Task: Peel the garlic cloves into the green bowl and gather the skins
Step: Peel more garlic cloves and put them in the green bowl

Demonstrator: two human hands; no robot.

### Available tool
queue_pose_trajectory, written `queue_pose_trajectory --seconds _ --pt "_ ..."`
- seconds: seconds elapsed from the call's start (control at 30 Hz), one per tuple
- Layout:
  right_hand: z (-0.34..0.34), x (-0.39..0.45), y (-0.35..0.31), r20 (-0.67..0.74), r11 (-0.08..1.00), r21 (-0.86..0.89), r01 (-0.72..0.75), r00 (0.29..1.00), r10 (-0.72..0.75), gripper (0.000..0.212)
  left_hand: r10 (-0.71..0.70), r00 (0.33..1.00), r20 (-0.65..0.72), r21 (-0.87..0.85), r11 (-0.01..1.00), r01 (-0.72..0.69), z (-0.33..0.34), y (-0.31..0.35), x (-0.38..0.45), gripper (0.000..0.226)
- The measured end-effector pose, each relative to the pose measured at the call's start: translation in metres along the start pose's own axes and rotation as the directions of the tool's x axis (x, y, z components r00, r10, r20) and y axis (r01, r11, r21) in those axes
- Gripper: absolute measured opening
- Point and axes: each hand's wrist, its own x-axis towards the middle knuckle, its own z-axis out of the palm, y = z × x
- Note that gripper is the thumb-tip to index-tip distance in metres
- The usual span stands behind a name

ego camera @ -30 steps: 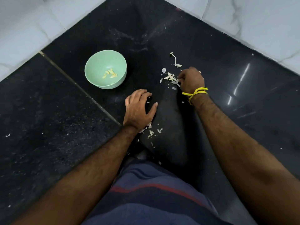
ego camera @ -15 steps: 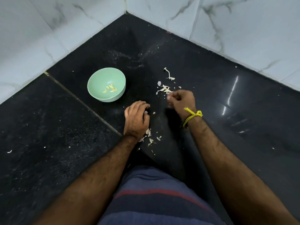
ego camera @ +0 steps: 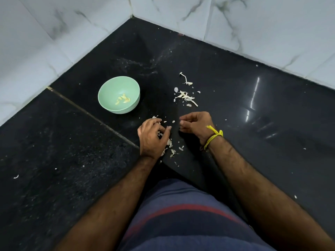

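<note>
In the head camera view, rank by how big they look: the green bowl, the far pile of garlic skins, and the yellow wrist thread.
1. green bowl
2. far pile of garlic skins
3. yellow wrist thread, nearer the camera, so it may look oversized.

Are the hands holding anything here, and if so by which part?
Cannot be told. The right hand has fingers curled as if pinching, but nothing shows in it. The left hand rests curled over garlic skins.

Home kitchen corner: black granite counter (ego camera: pixel 235 91), marble-tiled walls (ego camera: pixel 54 33)
</note>
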Motion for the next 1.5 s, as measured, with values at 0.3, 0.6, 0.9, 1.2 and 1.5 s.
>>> queue_pose_trajectory --seconds 0.3,0.6,0.9,1.2,1.5 --pt "0.011 0.000 0.003 -0.023 0.997 -0.069 -0.018 1.000 0.016 0.013 0.023 1.000 0.003 0.015 1.000 -0.023 0.003 -0.005 0.002 0.014" --pt "0.014 -0.004 0.007 0.007 0.911 -0.408 0.061 0.998 -0.063 0.015 0.024 0.999 -0.024 0.007 1.000 -0.024 0.006 -0.007 0.000 0.013" --pt "0.022 -0.001 -0.002 0.062 0.610 -0.785 0.113 0.993 -0.103 0.016 0.048 0.998 -0.030 0.035 0.998 -0.047 0.008 -0.008 0.000 0.012" --pt "0.028 0.010 -0.007 0.079 0.501 -0.861 0.086 0.996 -0.037 0.007 0.054 0.999 -0.006 0.058 0.997 -0.054 0.006 -0.007 -0.001 0.011" --pt "0.032 0.021 -0.023 0.100 0.434 -0.898 0.064 0.993 0.060 0.025 0.038 0.999 -0.006 0.065 0.997 -0.038 0.006 -0.007 -0.002 0.011"
